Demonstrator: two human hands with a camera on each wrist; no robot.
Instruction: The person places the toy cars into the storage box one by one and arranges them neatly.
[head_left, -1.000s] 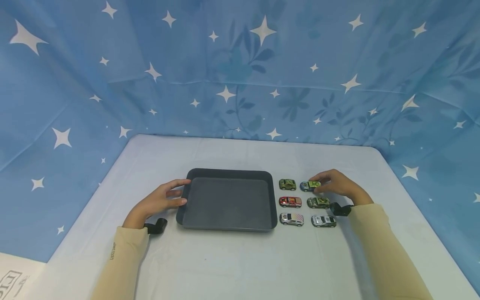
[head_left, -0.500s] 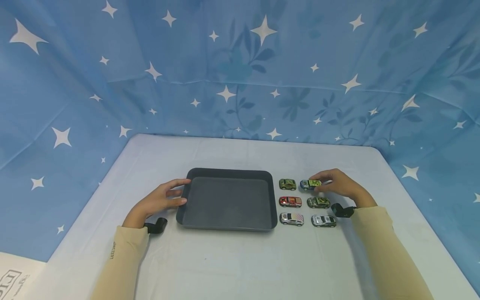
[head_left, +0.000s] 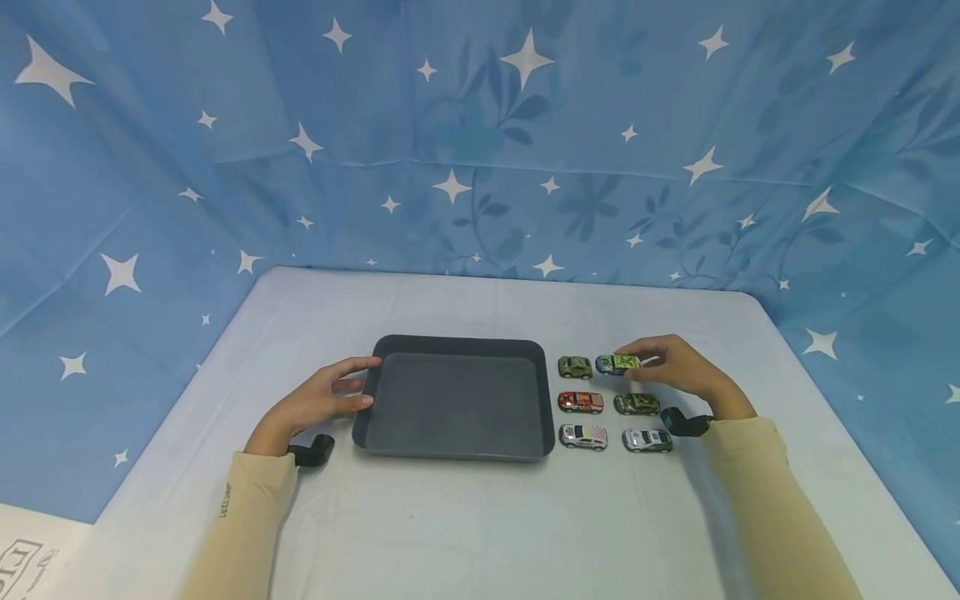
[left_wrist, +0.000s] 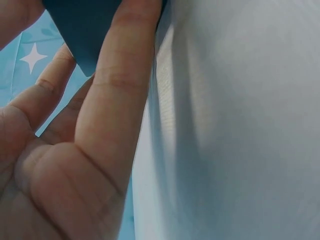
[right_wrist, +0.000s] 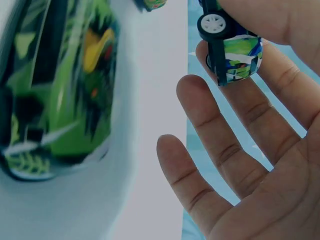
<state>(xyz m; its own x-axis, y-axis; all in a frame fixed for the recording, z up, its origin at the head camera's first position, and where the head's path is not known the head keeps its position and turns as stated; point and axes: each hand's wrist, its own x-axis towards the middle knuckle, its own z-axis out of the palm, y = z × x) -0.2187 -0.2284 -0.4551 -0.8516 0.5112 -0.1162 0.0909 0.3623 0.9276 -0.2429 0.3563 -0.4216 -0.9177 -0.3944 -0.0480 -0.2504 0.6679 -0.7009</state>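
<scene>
My right hand (head_left: 678,365) pinches a blue and yellow-green toy car (head_left: 617,364) between thumb and fingers. In the right wrist view this car (right_wrist: 237,57) hangs tilted above the table, its wheels showing, while the other fingers stay loosely extended. A green camouflage car (head_left: 575,367) stands just left of it, and a dark green car (head_left: 637,404) sits nearer the person. My left hand (head_left: 318,400) rests at the left side of the dark grey tray (head_left: 453,454), its fingers fairly straight and spread, touching the rim. Part of the tray shows behind a finger in the left wrist view.
A red car (head_left: 581,402), a white checkered car (head_left: 583,437) and a silver car (head_left: 647,440) stand right of the tray. Behind the white-covered table (head_left: 450,525) hangs a blue star-patterned curtain (head_left: 360,108).
My right hand has lifted the blue and yellow-green car slightly and shifted it a little left. My left hand stays at the tray.
</scene>
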